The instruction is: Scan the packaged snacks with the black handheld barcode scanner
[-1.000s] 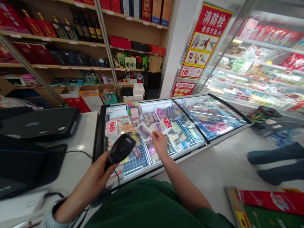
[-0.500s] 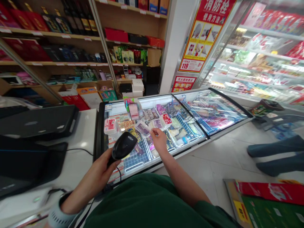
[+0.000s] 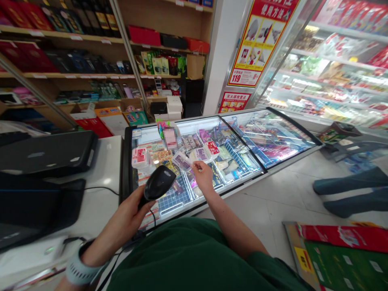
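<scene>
My left hand grips a black handheld barcode scanner by its handle, with its head pointing up and to the right. Its cord hangs below. My right hand is closed in a pinch at the near corner of a clear plastic food box with a purple label. The fingers partly hide that corner. Beside it on the freezer's glass top lie a second purple-labelled box and a red-labelled box. More red-labelled boxes are at the left.
The chest freezer with wire baskets stretches to the right. On the left, a white counter holds black equipment. Shelves of bottles and boxes stand behind. Another person's legs are at the right, near a green-and-red box.
The view has tilted slightly downward. Both hands keep nearly the same pose, with the scanner still in my left hand and my right hand at the purple-labelled box.
</scene>
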Action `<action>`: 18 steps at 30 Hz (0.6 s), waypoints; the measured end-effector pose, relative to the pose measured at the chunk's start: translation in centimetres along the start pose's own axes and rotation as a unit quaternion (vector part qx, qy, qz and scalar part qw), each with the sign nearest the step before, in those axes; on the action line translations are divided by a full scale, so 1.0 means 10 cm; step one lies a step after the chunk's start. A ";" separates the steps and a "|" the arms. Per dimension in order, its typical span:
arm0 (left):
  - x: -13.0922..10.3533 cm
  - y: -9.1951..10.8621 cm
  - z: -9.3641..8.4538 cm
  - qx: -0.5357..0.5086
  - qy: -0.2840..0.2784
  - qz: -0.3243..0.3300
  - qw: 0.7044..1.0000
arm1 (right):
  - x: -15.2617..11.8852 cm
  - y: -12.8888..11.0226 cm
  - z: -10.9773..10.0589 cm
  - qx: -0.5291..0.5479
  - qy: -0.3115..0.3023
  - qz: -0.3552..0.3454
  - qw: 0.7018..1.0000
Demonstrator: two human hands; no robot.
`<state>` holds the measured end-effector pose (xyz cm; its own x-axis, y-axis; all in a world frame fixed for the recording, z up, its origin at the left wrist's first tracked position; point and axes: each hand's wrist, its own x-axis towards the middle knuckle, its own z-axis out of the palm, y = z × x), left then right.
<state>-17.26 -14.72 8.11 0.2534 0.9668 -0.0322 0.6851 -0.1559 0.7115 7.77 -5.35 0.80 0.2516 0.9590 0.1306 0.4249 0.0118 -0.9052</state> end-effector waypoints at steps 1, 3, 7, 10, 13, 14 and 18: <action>0.00 -0.01 0.00 -0.001 0.000 0.000 1.000 | 0.00 0.00 0.00 0.000 0.000 0.000 1.000; 0.00 -0.02 0.00 0.000 0.002 0.002 1.000 | -0.01 -0.01 0.00 -0.001 0.000 0.001 1.000; -0.01 -0.01 0.00 0.005 0.003 0.004 1.000 | -0.03 -0.03 0.00 0.000 0.003 0.001 1.000; -0.02 0.02 -0.01 0.003 0.002 0.010 1.000 | -0.05 -0.04 0.00 0.006 0.006 -0.002 1.000; -0.02 0.03 0.00 0.005 0.000 0.013 1.000 | -0.07 -0.06 -0.01 0.010 0.007 -0.003 1.000; -0.02 0.03 0.01 0.007 -0.002 0.012 1.000 | -0.08 -0.06 -0.01 0.009 0.007 -0.002 1.000; -0.04 0.02 0.02 0.014 -0.003 0.013 1.000 | -0.09 -0.09 -0.03 0.007 0.004 0.002 1.000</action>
<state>-17.06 -15.13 8.15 0.2764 0.9609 -0.0184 0.6964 -0.1870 0.6929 7.42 -6.34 1.58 0.2605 0.9566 0.1307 0.4109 0.0127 -0.9116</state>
